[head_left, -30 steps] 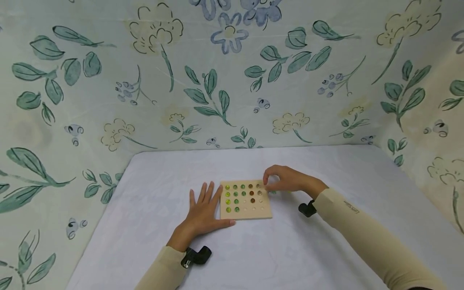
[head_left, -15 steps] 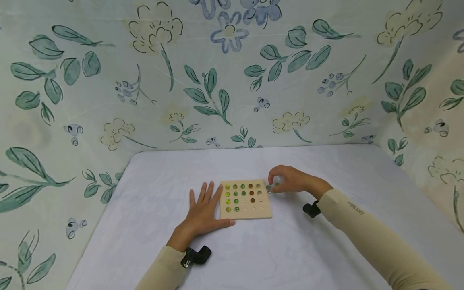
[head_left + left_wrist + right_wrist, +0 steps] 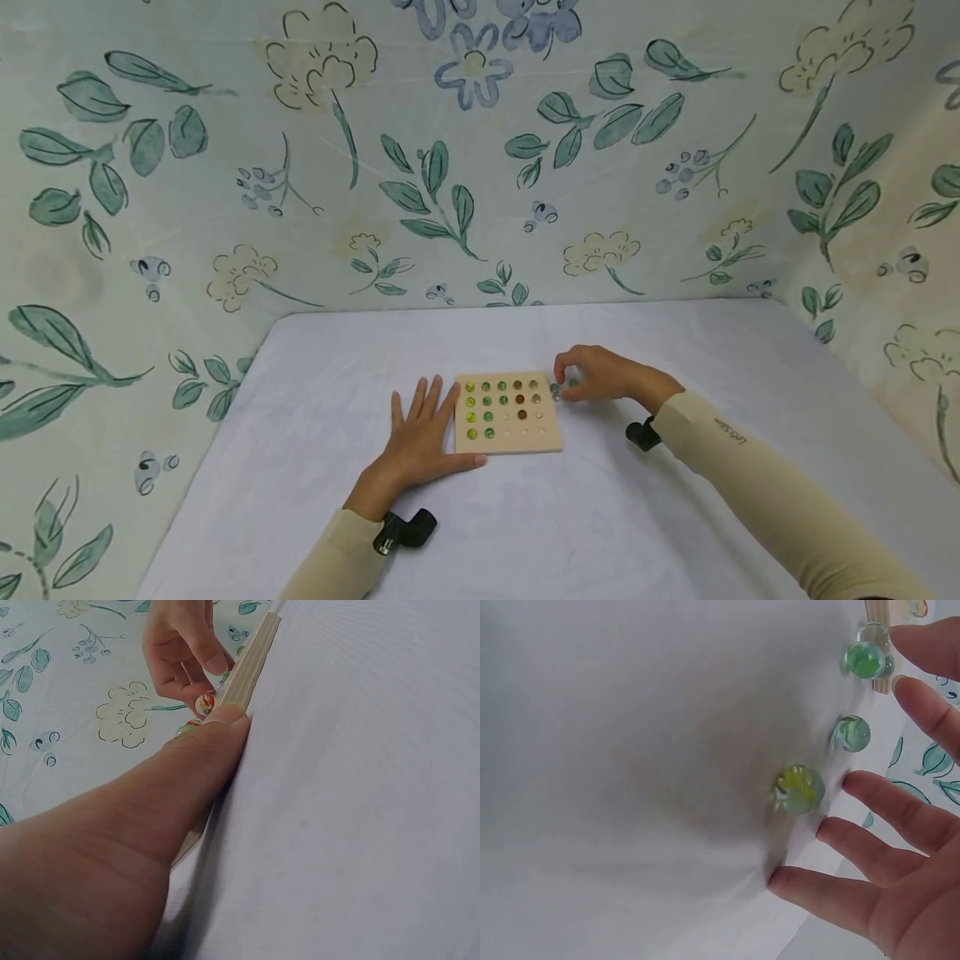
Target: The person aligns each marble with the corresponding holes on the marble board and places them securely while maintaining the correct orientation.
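My left hand [image 3: 417, 442] lies spread at the left of a pale wooden board [image 3: 550, 437], its thumb along the near edge; the left wrist view shows that thumb [image 3: 187, 765] against the board's side. Rows of hollows in the board hold yellow-green, green, brown and clear marbles. Just off its right edge, my right hand [image 3: 603, 372] hovers over loose marbles. In the right wrist view, thumb and forefinger stand apart beside a green marble [image 3: 865, 660] and a clear marble [image 3: 874, 634]. A pale green marble [image 3: 853, 733] and a yellow marble [image 3: 799, 789] lie nearer the other fingers.
A white cloth covers the table [image 3: 525, 533]. Behind it hangs a curtain [image 3: 480, 183] printed with leaves and flowers. Several hollows at the board's lower right hold no coloured marble. Each wrist carries a black camera.
From the board's upper right corner, my right hand has moved right to the loose marbles, uncovering some of them, and has since stayed nearly still. My left hand has kept its place.
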`<state>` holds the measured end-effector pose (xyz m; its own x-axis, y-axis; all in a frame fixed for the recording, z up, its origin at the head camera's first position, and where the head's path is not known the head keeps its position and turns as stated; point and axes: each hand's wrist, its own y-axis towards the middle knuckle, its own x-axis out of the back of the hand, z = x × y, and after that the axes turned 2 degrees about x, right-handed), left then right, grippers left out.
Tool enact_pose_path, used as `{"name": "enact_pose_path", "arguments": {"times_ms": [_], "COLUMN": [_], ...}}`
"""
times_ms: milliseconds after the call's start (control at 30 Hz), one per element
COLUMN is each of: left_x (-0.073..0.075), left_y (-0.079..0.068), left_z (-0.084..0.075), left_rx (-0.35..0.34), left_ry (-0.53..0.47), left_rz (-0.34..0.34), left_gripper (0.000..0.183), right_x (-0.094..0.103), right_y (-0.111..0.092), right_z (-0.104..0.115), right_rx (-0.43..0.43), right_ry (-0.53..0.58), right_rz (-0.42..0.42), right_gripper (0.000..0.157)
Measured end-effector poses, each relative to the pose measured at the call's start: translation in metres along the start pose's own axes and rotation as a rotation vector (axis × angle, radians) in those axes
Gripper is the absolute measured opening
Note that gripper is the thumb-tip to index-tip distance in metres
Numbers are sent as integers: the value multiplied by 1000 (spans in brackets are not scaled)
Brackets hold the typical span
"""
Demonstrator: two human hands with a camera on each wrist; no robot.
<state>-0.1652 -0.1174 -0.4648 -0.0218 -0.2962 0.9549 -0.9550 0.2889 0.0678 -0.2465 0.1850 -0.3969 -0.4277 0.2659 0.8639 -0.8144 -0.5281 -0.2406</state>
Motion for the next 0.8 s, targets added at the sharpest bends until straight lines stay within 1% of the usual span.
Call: {"name": "enact_pose_path", "arguments": {"times_ms": [200, 533, 800], "left_x": [2, 0, 1], "left_y": [1, 0, 0], "left_z": [1, 0, 0], "left_rx": [3, 10, 2], "left_ry": [-2, -6, -4], "left_rz": [4, 23, 18], "left_gripper": [115, 115, 114], "right_x": [-3, -8, -9], "right_y": [2, 0, 0], "right_z": [2, 4, 3], "right_rx": [27, 20, 6], "right_ry": [-40, -24, -45], "right_rz": [-4, -13, -17], "right_gripper": [17, 16, 15]}}
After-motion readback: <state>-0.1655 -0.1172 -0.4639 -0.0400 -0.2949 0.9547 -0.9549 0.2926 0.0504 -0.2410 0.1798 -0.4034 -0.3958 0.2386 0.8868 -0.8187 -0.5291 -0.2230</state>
